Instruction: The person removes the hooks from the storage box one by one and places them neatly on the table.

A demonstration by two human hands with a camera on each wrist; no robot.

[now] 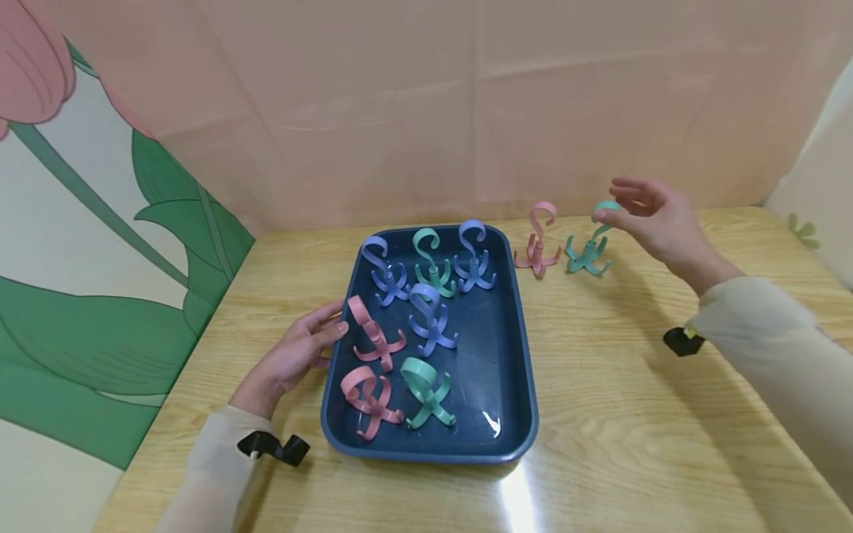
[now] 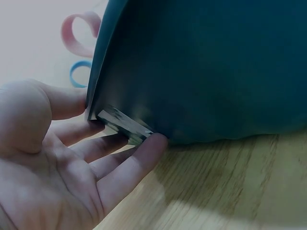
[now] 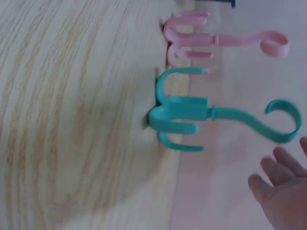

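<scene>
My left hand holds the left side of a dark blue tray, thumb at the rim and fingers against the outer wall. In the tray stand several plastic claw hooks: blue ones like this blue hook, a green hook and a pink hook among them. On the table right of the tray, a teal claw hook stands upright on its prongs. My right hand is beside its curled top, fingers apart; the right wrist view shows the fingertips just short of the curl.
A pink claw hook stands between the tray and the teal hook. The wooden table ends at a pink-covered wall behind. A wall with painted leaves is at the left. Black straps hang at both wrists.
</scene>
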